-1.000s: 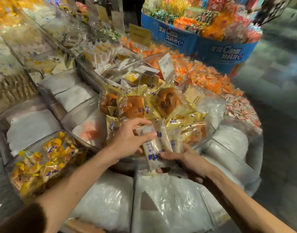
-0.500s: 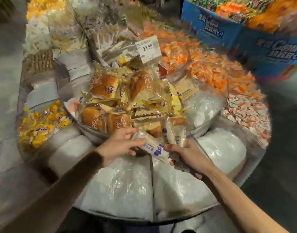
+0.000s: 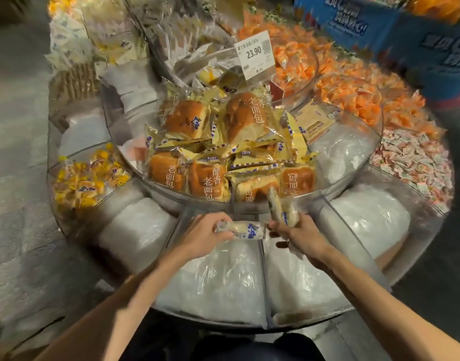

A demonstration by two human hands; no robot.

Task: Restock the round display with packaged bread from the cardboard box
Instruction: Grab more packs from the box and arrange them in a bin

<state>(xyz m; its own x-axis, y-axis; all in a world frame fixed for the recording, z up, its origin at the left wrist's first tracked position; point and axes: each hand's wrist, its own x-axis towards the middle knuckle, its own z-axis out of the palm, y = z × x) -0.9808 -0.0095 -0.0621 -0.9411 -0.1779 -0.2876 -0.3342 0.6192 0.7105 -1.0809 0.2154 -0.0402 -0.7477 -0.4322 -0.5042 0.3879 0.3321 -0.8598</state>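
The restock looks well under way rather than finished: the raised clear bin (image 3: 169,195) at the middle of the round display (image 3: 354,246) is heaped with packaged bread (image 3: 210,178) in yellow wrappers, loaves lying flat and overlapping up to its front rim, though its right part shows only a card and crumpled white plastic. The cardboard box is not in view, so how much stock is left cannot be told. Both hands hover just in front of that bin, over the lower ring. The left hand (image 3: 204,237) has its fingers (image 3: 225,225) curled round one end of a pale packet (image 3: 241,230) held level, and the right hand (image 3: 300,237) grips a second packet (image 3: 279,208) standing nearly upright, its top close to the bin's rim; whether these are the same bread seen edge-on is unclear. Judging by this, they are the next pieces to place. The front compartments of the lower ring hold only white plastic bags (image 3: 218,280). A compartment on the left holds small yellow snacks (image 3: 88,178), those on the right hold pink-and-white sweets (image 3: 416,162), and orange packs (image 3: 354,84) fill the far side behind a price sign (image 3: 255,54).
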